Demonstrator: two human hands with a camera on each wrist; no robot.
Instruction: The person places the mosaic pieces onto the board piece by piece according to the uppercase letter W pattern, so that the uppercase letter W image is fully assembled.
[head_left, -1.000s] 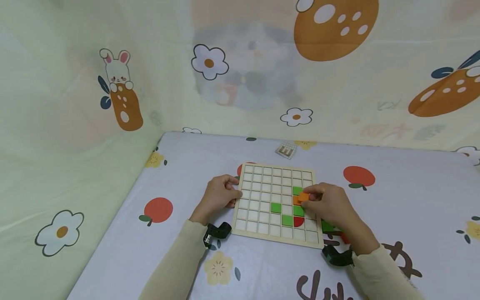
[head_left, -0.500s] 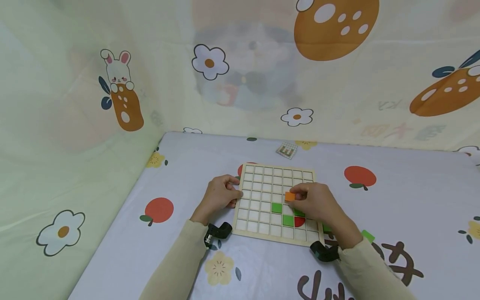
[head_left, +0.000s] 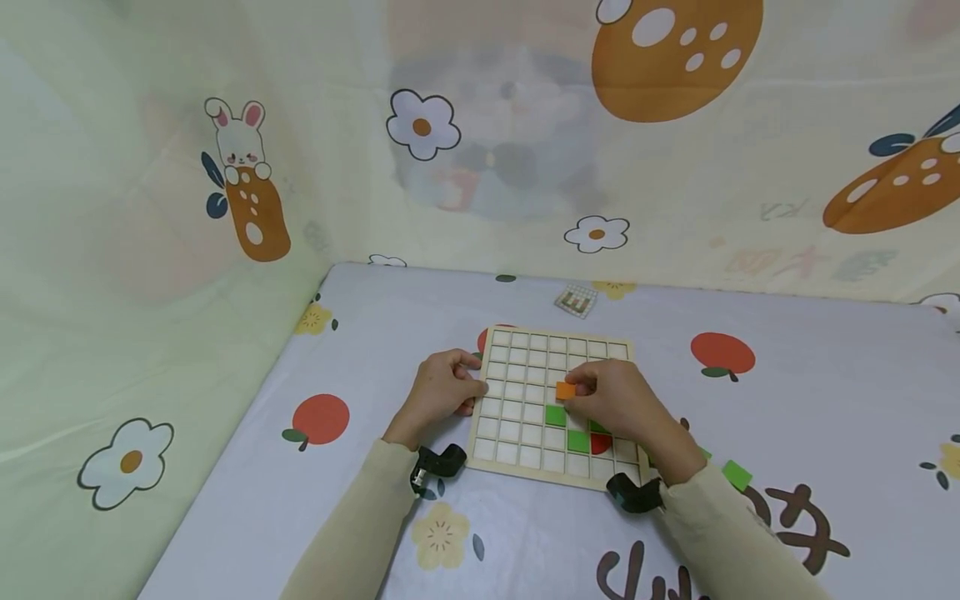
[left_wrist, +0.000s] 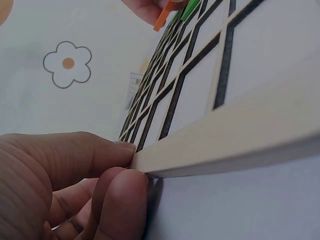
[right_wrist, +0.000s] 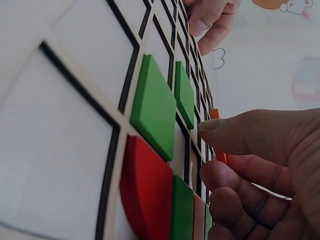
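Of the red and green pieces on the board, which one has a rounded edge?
The red piece: one side curves, while the green pieces show straight edges.

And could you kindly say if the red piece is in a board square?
In: the right wrist view shows the red piece within a square of the board.

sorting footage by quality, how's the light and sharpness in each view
Head: bright and even, small card too tiny to read; left wrist: dimmer, soft shadow beneath the board; right wrist: also dim, red piece fairly clear-edged.
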